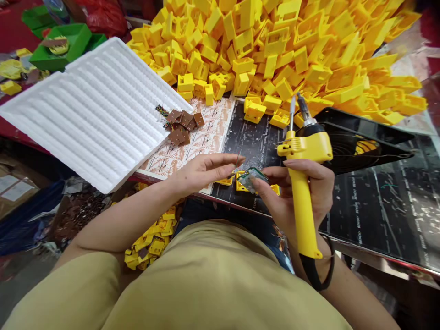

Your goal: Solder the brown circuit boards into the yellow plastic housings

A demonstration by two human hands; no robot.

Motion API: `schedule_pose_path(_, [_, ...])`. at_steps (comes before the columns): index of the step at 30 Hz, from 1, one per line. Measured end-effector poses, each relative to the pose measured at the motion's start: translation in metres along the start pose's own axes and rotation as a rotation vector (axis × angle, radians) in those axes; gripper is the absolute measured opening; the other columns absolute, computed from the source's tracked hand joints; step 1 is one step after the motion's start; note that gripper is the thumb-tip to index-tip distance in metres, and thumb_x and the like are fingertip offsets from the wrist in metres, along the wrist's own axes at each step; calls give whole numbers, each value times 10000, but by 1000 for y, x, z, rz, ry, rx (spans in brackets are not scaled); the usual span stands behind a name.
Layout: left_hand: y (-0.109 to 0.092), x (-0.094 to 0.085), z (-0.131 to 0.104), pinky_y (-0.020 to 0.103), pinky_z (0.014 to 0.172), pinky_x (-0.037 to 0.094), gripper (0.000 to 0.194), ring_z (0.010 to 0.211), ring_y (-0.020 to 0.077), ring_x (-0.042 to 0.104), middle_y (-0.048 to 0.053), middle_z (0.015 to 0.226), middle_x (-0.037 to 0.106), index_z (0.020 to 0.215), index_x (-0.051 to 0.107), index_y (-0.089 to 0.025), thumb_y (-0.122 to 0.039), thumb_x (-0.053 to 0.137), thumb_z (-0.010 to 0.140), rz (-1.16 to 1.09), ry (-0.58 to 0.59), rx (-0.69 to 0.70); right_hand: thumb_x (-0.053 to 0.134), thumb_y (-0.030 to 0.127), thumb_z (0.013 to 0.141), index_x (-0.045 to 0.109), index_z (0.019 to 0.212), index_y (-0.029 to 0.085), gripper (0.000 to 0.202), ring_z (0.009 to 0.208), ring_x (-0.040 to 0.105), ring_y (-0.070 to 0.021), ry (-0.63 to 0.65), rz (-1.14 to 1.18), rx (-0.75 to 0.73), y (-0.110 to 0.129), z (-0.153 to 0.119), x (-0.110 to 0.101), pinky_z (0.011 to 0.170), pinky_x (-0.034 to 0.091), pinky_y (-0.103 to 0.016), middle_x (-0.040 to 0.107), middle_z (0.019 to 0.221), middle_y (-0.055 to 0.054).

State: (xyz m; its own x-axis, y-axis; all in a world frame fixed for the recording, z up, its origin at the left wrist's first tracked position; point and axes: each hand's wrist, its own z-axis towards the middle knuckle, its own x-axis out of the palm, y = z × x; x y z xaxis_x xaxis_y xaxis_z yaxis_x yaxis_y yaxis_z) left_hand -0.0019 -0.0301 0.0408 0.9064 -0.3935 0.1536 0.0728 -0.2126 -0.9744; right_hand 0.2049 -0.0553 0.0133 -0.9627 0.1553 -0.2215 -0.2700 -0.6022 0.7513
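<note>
My left hand [202,172] is closed in a pinch on a thin wire [238,159], just left of a small circuit board [252,179]. That board is green-edged with a greyish face, held tilted between the thumb and fingers of my right hand [309,192]. The same right hand also grips a yellow soldering gun [304,211], its metal tip pointing up and away from the board. A black cord loops around my right wrist. Beneath the board, yellow plastic housings [225,181] lie at the bench edge, partly hidden by my fingers.
A large heap of yellow plastic housings [275,41] covers the bench's back. Brown circuit boards with wires [180,126] lie beside a ribbed white foam tray [103,110]. A black fan [357,142] stands at right, a green bin [74,46] back left. More yellow parts [151,243] sit below the bench.
</note>
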Motion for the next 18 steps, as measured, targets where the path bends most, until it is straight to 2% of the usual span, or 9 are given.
schedule_pose_path(3, [5,18,1,318,994,516,416,1082,185,701,66,1108,771,952,728,-178,-501,852,723,-150,-125,125,821,146,761,520,1228,297,576,700,693,-128,-57,-35,-39,-1,-3,5,642,601,-233,669,894,49])
schedule_pose_path(5, [9,32,4,341,1006,519,408,1029,183,719,45,998,784,833,675,-179,-509,868,691,-284,-192,171,828,159,758,512,1241,295,593,695,685,-125,-72,-67,-62,-1,-5,9,631,600,-231,657,895,47])
schedule_pose_path(7, [12,42,7,358,986,532,446,990,189,729,36,918,781,787,621,-183,-531,872,665,-352,-209,165,827,183,769,505,1242,286,581,671,674,-117,-72,-93,-98,-1,-8,13,611,592,-222,650,884,48])
schedule_pose_path(9, [11,42,8,339,896,563,493,889,181,736,22,817,761,774,590,-186,-564,873,633,-363,-208,130,836,232,776,509,1226,273,558,642,666,-110,-48,-104,-139,-1,-11,14,610,587,-217,654,851,56])
schedule_pose_path(11, [7,33,4,280,754,565,498,729,142,706,-8,709,714,754,584,-184,-574,867,628,-313,-220,109,866,334,746,523,1198,262,571,666,688,-128,3,-103,-165,-4,-12,11,650,600,-240,685,853,46])
schedule_pose_path(13, [2,16,-3,228,654,523,416,632,103,650,-24,671,683,738,616,-176,-517,847,680,-116,-228,135,861,441,726,521,1211,257,620,837,734,-191,109,-142,-167,-9,-9,5,772,621,-319,733,993,-18])
schedule_pose_path(15, [-1,-3,-10,216,645,493,261,641,97,638,-12,700,700,750,671,-166,-398,790,767,241,-214,177,829,469,761,506,1259,256,631,1024,717,-252,246,-241,-180,-16,-3,1,902,598,-419,714,1176,-90])
schedule_pose_path(16, [-1,-12,-12,221,660,485,188,665,104,646,-1,724,717,778,697,-162,-341,752,802,437,-202,192,810,460,790,497,1282,256,618,1066,704,-265,312,-291,-207,-21,0,2,949,575,-459,699,1217,-105])
schedule_pose_path(18, [2,-23,-15,238,696,473,106,707,124,666,15,755,740,835,724,-155,-252,681,841,749,-192,210,773,416,843,495,1299,264,555,1013,714,-249,412,-346,-278,-31,6,6,1002,539,-496,717,1153,-80])
